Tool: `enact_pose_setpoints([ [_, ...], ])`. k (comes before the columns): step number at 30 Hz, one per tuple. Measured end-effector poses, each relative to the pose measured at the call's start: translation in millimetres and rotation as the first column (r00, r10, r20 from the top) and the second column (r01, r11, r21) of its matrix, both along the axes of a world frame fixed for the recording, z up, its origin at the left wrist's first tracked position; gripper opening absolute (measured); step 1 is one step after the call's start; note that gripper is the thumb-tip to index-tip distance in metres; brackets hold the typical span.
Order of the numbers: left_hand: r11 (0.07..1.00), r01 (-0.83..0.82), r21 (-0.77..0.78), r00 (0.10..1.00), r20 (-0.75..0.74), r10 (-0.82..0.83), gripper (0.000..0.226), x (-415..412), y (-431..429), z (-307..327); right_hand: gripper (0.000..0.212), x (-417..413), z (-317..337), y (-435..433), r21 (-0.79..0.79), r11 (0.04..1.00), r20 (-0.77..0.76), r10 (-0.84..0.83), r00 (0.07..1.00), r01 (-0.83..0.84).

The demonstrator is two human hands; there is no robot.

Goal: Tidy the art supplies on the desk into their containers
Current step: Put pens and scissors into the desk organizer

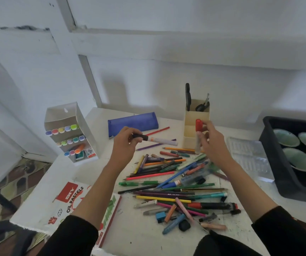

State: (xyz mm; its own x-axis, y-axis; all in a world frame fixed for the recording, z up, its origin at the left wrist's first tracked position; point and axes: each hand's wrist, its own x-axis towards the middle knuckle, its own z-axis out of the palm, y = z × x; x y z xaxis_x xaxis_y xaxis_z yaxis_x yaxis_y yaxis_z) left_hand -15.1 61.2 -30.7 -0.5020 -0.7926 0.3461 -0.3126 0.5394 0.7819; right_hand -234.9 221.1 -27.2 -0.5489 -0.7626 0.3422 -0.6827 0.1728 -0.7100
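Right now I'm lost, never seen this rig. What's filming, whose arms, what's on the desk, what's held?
No machine here: the grips are a person's two bare hands. The one picture comes from a wide-angle camera worn on the head, looking forward and down, so the arms enter from below. The left hand holds a black-capped marker roughly level. The right hand holds a red-capped marker upright in front of a beige organiser. On the white desk lie a loose pile of pens and pencils, a blue pencil case, a highlighter rack, an oil pastels box and a black tub of green bowls.
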Motion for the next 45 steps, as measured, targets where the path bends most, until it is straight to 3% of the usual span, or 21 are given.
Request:
enact_pose_setpoints([
  [5, 0.998, -0.06, 0.024, 0.983, -0.174, 0.064, 0.015, -60.2, -1.5, 21.5, 0.026, -22.9, 21.4, -11.6, -0.183, 0.975, 0.041, -0.119, 0.992, 0.124],
  [9, 0.999, -0.022, -0.032, 0.997, -0.08, 0.019, 0.017, -107.8, 5.0, 29.9, 0.021, -29.7, 35.5, -26.4, -0.231, 0.962, 0.023, -0.141, 0.99, 0.143],
  [15, 0.996, 0.051, 0.067, 0.991, 0.122, -0.059, 0.028, -144.5, 13.2, 25.0, 0.021, -30.8, 32.3, -49.4, -0.135, 0.979, 0.067, -0.147, 0.987, 0.154],
  [23, 0.965, 0.046, 0.26, 0.994, 0.08, -0.069, 0.029, -129.4, 11.5, 19.8, 0.035, -23.8, 19.5, -51.5, 0.049, 0.995, 0.187, -0.094, 0.978, 0.086],
  [27, 0.96, 0.037, 0.277, 0.995, 0.078, -0.061, 0.022, -110.0, 14.0, 10.7, 0.04, -20.0, 15.0, -44.1, 0.05, 0.995, 0.258, -0.092, 0.962, 0.082],
  [36, 0.956, 0.091, 0.28, 0.985, 0.118, -0.129, 0.022, -50.8, 33.7, -8.2, 0.029, 8.3, -3.4, 16.5, 0.041, 0.984, 0.233, -0.18, 0.956, 0.175],
  [41, 0.945, 0.218, 0.245, 0.923, 0.264, -0.281, 0.02, -19.6, 48.5, -25.4, 0.022, 34.7, -27.6, 59.7, 0.175, 0.969, 0.257, -0.219, 0.941, 0.177],
  [45, 0.889, 0.446, 0.105, 0.777, 0.447, -0.443, 0.013, -4.8, 59.4, -43.1, 0.023, 59.7, -45.6, 90.0, 0.241, 0.943, 0.245, -0.287, 0.926, 0.229],
])
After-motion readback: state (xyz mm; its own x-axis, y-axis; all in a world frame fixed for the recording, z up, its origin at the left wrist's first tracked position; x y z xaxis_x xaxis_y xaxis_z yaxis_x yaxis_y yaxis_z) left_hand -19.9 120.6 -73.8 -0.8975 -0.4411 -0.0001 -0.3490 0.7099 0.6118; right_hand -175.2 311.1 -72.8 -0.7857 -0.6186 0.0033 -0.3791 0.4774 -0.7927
